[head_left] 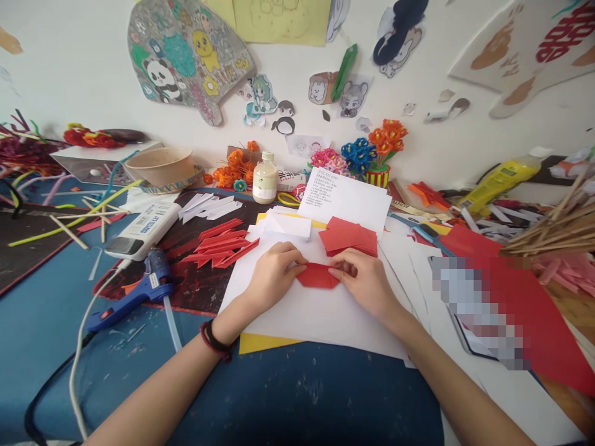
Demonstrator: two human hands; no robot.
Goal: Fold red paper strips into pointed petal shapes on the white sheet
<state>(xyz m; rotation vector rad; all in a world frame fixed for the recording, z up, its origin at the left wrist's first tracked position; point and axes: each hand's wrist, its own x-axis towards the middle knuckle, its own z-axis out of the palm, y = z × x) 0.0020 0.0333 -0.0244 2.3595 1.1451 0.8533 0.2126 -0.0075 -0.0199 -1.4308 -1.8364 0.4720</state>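
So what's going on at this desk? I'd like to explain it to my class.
A person is holding a red paper piece by its two ends, left hand and right hand, above a white sheet. More red paper is stacked just beyond the right hand. To the left lie narrow red strips, with white strips behind them and a blue glue gun nearby.

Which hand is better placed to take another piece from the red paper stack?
Most likely the right hand: it sits right by the red paper stack, while the left hand is farther off. Both pinch the folded red paper, so the right would have to let go first.
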